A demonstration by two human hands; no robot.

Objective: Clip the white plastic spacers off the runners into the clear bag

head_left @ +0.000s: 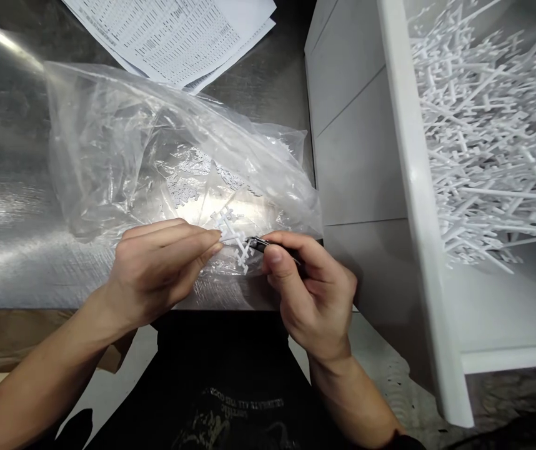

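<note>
My left hand (162, 265) pinches one end of a white plastic sprue (235, 236) with small parts branching off it. My right hand (310, 281) is closed around dark-handled nippers (259, 244), whose tips touch or nearly touch the sprue's right side. The handles are mostly covered by my fingers. Beneath and behind the sprue lies a clear plastic bag (104, 150), its mouth spread toward me. Several small flat pieces (186, 187) show in the bag.
Printed sheets (178, 37) lie at the back of the metal table (5, 206). On the right stands a white bin (403, 156) heaped with many white sprues (497, 137). Brown cardboard (15, 340) is below the table edge at left.
</note>
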